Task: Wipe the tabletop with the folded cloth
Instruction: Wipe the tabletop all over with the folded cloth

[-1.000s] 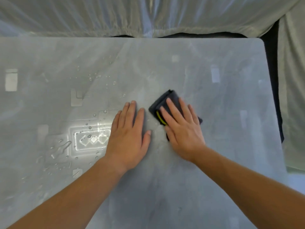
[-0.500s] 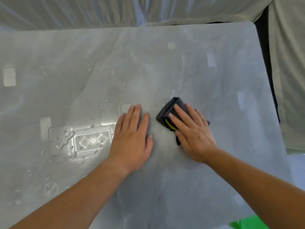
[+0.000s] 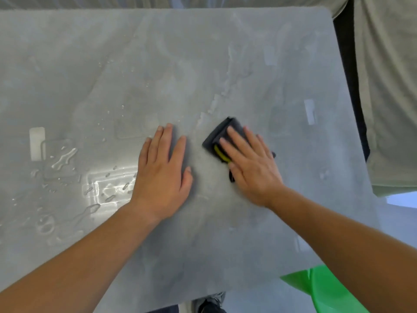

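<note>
A dark folded cloth (image 3: 222, 132) with a yellow-green edge lies on the grey marbled tabletop (image 3: 225, 64), right of centre. My right hand (image 3: 250, 163) presses flat on top of the cloth, fingers spread, covering most of it. My left hand (image 3: 162, 168) rests flat on the bare tabletop just left of the cloth, holding nothing. Water drops and small puddles (image 3: 65, 157) sit on the left part of the tabletop.
White sheeting (image 3: 388, 86) hangs along the far edge and the right side of the table. A green plastic object (image 3: 327, 292) shows below the table's near right corner. A shoe (image 3: 212, 301) is visible under the near edge.
My right hand has slid the cloth to the right, away from my left hand, so the gap between the hands has widened. The camera has tilted down toward the near edge.
</note>
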The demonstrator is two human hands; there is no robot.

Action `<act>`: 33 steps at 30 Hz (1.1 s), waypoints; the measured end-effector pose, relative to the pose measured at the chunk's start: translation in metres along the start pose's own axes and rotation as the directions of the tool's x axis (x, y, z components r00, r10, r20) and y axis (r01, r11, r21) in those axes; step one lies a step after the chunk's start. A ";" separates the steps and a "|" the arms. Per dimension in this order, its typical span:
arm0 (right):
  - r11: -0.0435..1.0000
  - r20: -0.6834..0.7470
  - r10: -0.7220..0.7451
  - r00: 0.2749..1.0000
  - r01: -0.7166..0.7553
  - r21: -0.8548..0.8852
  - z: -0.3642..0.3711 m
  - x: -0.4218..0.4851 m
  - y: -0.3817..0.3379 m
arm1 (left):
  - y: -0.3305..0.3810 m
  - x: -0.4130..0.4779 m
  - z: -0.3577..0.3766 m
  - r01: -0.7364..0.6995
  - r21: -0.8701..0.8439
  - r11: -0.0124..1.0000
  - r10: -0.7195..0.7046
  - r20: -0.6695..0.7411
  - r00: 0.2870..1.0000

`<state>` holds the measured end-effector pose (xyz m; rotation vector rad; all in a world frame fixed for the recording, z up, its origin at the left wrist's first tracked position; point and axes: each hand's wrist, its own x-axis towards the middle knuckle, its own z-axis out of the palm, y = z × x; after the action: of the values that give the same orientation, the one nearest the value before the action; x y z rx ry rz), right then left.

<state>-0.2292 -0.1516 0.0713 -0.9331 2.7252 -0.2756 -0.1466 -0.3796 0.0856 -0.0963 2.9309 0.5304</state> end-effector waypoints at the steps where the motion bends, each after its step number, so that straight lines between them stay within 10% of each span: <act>1: 0.994 -0.029 0.109 0.994 -0.108 0.030 -0.004 0.009 0.005 | 0.006 -0.010 0.002 0.002 -0.006 1.000 -0.002 0.001 1.000; 4: 0.938 -0.047 0.334 0.941 -0.328 0.110 -0.004 0.015 -0.008 | 0.018 -0.039 0.012 0.031 -0.006 1.000 -0.031 0.025 0.999; 12: 0.998 0.050 -0.067 0.996 0.067 0.005 0.020 -0.076 -0.020 | 0.027 -0.057 0.022 0.104 0.011 0.995 -0.104 0.041 0.994; 18: 0.965 -0.051 0.253 0.966 -0.248 0.089 0.014 -0.061 -0.014 | 0.031 -0.073 0.019 0.076 0.002 0.997 -0.076 0.052 0.996; 25: 0.994 0.064 -0.112 0.992 0.113 -0.011 0.033 -0.139 -0.027 | 0.032 -0.101 0.023 0.075 0.078 0.994 -0.083 0.109 0.991; 33: 0.970 -0.052 0.235 0.971 -0.232 0.067 0.044 -0.155 -0.062 | 0.029 -0.105 0.030 0.080 0.092 0.993 -0.091 0.113 0.989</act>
<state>-0.0630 -0.1077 0.0719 -0.5887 2.8289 -0.3422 -0.0419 -0.3386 0.0858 -0.1733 2.8155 0.3818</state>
